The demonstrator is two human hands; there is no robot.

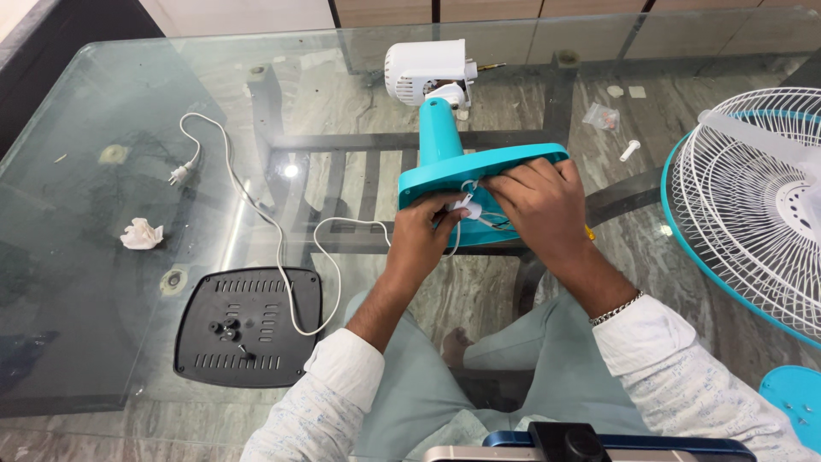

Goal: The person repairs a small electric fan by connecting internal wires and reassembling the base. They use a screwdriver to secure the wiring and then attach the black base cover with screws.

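Your left hand [425, 229] has its fingers pinched on a small white part [463, 206] inside the tipped-up teal fan base [445, 175], at the middle of the glass desk [103, 103]. Your right hand [539, 201] grips the base's rim, fingers clamped. The black bottom plate [248, 327] lies at 8 o'clock, the white motor housing [426, 70] at 12, the fan guard [753, 205] at 3.

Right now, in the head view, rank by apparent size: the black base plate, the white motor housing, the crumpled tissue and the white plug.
1. black base plate, though it lies nearer the camera
2. white motor housing
3. crumpled tissue
4. white plug
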